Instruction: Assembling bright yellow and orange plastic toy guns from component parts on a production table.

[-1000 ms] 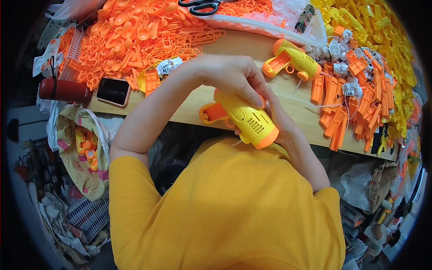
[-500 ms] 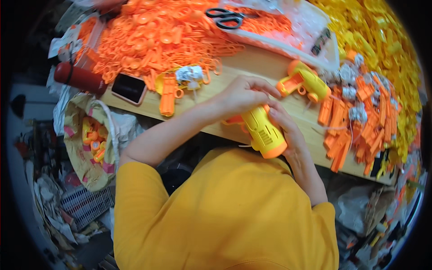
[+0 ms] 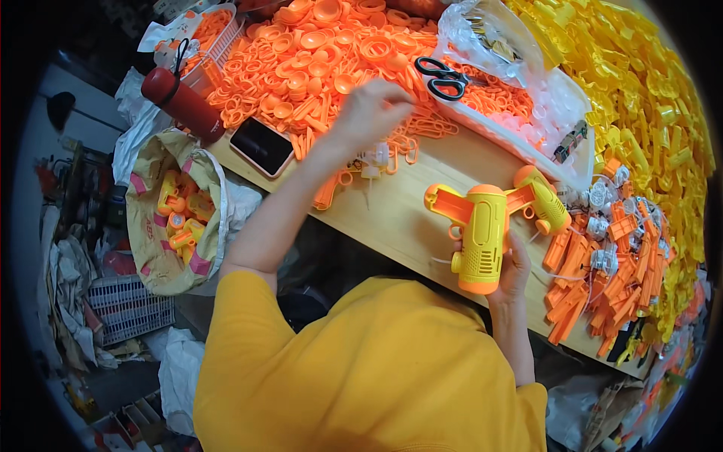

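My right hand grips a yellow-and-orange toy gun from its right side. The gun has a thick yellow body with slots, an orange rim at the lower end and an orange handle pointing up to the left. Most of my right fingers are behind it. My left hand hovers over the near edge of a heap of orange plastic parts, its fingers loosely bent and nothing visible in them. Below that hand lies an orange handle piece with a whitish part beside it. A second toy gun rests just behind the held one.
A white tray with scissors at its edge stands at the back. Orange handles with wired motors and yellow shells pile up on the right. At left are a phone, a red flask and a cloth bag holding toy guns.
My left hand has let go of the toy gun and moved up and left to the orange heap. My right hand keeps the gun, now turned more upright. The view has shifted.
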Demonstrator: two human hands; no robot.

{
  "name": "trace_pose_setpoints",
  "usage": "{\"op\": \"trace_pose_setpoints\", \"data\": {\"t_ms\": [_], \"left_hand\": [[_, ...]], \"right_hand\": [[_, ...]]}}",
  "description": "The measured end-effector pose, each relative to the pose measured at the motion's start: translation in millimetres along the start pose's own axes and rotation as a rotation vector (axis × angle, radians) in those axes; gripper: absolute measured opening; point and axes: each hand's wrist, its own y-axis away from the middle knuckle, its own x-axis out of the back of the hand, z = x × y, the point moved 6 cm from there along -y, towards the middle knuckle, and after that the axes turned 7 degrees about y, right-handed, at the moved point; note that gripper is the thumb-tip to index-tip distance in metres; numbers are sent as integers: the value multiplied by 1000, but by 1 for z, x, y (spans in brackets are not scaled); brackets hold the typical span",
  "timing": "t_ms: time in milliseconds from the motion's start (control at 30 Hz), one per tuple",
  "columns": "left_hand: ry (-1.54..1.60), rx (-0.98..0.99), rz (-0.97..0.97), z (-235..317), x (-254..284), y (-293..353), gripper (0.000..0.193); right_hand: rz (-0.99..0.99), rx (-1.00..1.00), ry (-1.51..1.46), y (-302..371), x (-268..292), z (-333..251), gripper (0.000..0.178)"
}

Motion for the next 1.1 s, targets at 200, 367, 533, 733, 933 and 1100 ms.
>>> {"op": "trace_pose_setpoints", "data": {"t_ms": [200,367,533,733,933,1100], "left_hand": [[-580,-46,-71,-41,22,-21,15],[-695,-25,-214,-60,8,-32,18],[-165,328,-173,-62,26,-40,22],[418,221,-16,-23,6,0,14],[876,468,-146,11,-75,64,16],[1285,766,-123,8,-124,98,31]], "right_hand": [[73,67,-31,-3,5,-2,62],[67,108,-30,0,4,-7,59],[128,289,-24,6,12,-24,57],[189,399,-11,0,16,-39,61],[213,435,12,-3,12,-42,64],[227,448,-6,-2,8,-41,63]]}}
